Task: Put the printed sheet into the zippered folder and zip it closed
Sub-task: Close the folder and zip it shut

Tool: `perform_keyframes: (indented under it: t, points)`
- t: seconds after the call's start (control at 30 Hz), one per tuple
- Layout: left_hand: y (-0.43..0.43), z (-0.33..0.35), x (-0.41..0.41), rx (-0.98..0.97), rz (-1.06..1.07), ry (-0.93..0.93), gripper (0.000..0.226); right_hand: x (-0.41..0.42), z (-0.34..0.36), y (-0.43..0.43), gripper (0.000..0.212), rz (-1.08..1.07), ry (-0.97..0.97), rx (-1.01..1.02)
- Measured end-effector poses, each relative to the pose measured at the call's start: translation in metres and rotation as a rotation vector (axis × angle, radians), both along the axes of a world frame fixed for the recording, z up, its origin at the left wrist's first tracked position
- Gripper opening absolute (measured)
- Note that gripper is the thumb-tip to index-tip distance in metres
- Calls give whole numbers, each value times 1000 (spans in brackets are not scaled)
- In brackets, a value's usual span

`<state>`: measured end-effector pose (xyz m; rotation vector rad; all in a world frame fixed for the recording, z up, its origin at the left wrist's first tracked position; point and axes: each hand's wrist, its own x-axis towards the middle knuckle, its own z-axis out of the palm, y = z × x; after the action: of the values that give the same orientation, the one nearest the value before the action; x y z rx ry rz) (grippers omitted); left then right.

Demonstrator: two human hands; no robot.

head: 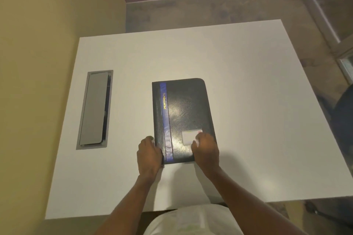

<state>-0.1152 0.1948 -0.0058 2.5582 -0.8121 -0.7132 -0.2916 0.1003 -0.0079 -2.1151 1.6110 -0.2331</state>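
**A:** The folder (183, 120) lies flat and shut in the middle of the tabletop (248, 101), spine to my left with a blue stripe (165, 120) along it, "PORTFOLIO" printed on the stripe. I can't find the sheet anywhere, so I can't say whether it's already inside. There's a small pale label (189, 136) on the cover near the bottom right.

**B:** What are your hands doing?

**A:** My left hand (150, 155) sits against the near spine corner, fingers curled around the edge, thumb side on the tabletop. My right hand (205, 150) lies on the near right corner of the cover, fingers bent and partly covering the label. Whether that grip is pinching a zip pull or only pressing down, I can't tell; it's blurred and the pull isn't visible.

**B:** So which step do you think this is?

**A:** My guess is the zip, either finishing it or starting to open it. Either way the method is the same: the left hand pins the spine corner so the folder doesn't swivel, and the right draws the pull along the edge, slowing at the rounded corners where the teeth bind.

**B:** Anything to watch?

**A:** If the sheet is inside, a stray edge can catch in the teeth, so I'd keep the cover pressed flat ahead of the pull. The tabletop looks smooth, so the folder may slide if the left hand eases off. The grey cable hatch (94, 109) is well apart on the left, out of the way.
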Motion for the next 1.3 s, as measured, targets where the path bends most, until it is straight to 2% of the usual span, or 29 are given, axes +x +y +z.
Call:
perform_keyframes:
  t: [0.03,0.1,0.17,0.33,0.43,0.67,0.77,0.9,1.07,1.3]
  points:
    - [12,-3,3,26,19,26,23,2,-2,11,5,-26,-55,87]
    - [33,-8,6,68,15,91,18,8,-6,31,17,-24,-57,344]
    - [49,-11,6,113,-28,109,9,14,-8,50,21,21,-26,558]
    - [68,-12,-4,192,-98,73,10,34,-16,89,18,-31,-170,697]
    - [74,-15,-9,212,-140,34,18,43,-22,103,38,5,-149,678]
    - [75,-20,-11,195,-104,-11,25,47,-36,126,26,53,-53,394]
    - [77,-17,-11,172,-120,-17,29,51,-36,126,16,33,-57,351]
    - [77,-13,-12,99,-109,29,31,56,-35,125,22,26,-76,354]
    - [80,-7,-12,24,-137,35,27,57,-34,128,34,126,30,356]
    - [83,-8,-16,237,-397,-224,36,52,-28,125,32,-27,105,350]
